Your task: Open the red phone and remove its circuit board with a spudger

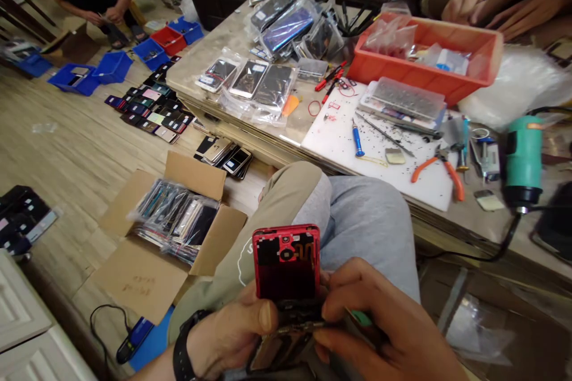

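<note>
My left hand, a dark watch on its wrist, grips an opened smartphone low in front of my lap. Its thumb presses on the near part of the body. The red-framed half stands up toward the far side, with a camera ring near its top edge. My right hand pinches the phone's right edge between thumb and forefinger. A green piece, perhaps a tool's handle, shows among the right fingers; most of it is hidden.
A table bears bagged phones, an orange-red bin, a screwdriver, cutters and a green corded tool. To my left stands an open carton of bagged parts. Blue bins sit on the floor; two people work nearby.
</note>
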The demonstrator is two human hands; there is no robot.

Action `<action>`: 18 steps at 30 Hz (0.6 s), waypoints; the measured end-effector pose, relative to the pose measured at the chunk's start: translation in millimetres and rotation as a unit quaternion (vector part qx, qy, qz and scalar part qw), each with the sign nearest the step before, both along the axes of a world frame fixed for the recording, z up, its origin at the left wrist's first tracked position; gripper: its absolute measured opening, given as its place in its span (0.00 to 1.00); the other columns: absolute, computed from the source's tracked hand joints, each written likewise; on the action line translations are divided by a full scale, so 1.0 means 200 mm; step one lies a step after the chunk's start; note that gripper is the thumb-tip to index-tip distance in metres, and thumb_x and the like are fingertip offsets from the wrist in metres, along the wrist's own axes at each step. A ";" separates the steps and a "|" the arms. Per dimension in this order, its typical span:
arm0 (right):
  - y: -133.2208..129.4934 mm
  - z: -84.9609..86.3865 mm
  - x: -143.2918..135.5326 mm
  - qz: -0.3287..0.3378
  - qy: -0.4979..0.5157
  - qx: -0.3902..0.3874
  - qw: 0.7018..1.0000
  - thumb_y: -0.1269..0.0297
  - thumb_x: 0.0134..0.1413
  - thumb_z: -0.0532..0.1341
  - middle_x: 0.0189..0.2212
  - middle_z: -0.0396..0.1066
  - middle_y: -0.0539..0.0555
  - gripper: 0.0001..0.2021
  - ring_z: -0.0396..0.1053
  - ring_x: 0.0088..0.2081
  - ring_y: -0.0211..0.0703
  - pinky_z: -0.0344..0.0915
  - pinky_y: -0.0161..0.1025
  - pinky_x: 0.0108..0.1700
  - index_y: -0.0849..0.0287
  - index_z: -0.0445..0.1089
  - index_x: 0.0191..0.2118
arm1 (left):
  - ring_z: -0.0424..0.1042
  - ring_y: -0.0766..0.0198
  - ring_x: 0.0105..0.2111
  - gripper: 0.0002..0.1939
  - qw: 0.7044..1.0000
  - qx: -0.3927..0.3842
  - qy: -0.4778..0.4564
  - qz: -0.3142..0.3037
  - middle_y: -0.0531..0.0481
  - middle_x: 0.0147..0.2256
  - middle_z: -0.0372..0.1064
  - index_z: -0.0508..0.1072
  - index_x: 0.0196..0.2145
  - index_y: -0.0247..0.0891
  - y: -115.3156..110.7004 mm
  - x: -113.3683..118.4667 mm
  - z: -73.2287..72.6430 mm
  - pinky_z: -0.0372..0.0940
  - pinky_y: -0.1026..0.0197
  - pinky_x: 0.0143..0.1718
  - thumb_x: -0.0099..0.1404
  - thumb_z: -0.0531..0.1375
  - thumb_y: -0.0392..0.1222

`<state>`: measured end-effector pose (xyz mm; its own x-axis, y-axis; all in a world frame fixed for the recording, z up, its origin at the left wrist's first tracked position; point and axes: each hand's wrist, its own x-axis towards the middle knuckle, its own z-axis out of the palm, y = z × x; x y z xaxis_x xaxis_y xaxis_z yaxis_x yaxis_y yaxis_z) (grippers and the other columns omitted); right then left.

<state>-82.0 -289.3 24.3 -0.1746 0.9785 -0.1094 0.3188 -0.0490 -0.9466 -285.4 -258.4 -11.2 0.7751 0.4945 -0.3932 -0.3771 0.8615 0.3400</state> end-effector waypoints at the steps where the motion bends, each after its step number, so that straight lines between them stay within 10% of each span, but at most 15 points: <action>1: 0.00 0.00 0.00 -0.001 0.001 0.001 1.000 0.72 0.55 0.70 0.34 0.72 0.45 0.10 0.74 0.33 0.36 0.70 0.30 0.34 0.49 0.72 0.36 | 0.79 0.46 0.47 0.38 1.000 0.000 0.007 0.000 0.39 0.45 0.80 0.79 0.52 0.36 0.00 0.00 0.00 0.69 0.48 0.54 0.50 0.74 0.62; 18: 0.04 -0.01 -0.06 -0.059 0.025 -0.010 0.998 0.68 0.62 0.65 0.36 0.70 0.48 0.07 0.74 0.30 0.37 0.72 0.29 0.25 0.47 0.74 0.42 | 0.79 0.43 0.48 0.34 0.991 -0.130 -0.017 -0.036 0.39 0.46 0.81 0.79 0.52 0.38 0.00 0.00 0.01 0.69 0.46 0.53 0.56 0.69 0.64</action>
<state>-94.8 -282.3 21.9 -0.0634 0.9905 -0.1223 0.2622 -0.1017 -0.9596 -284.5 -258.0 -10.1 0.8194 0.3226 -0.4738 -0.3185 0.9435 0.0916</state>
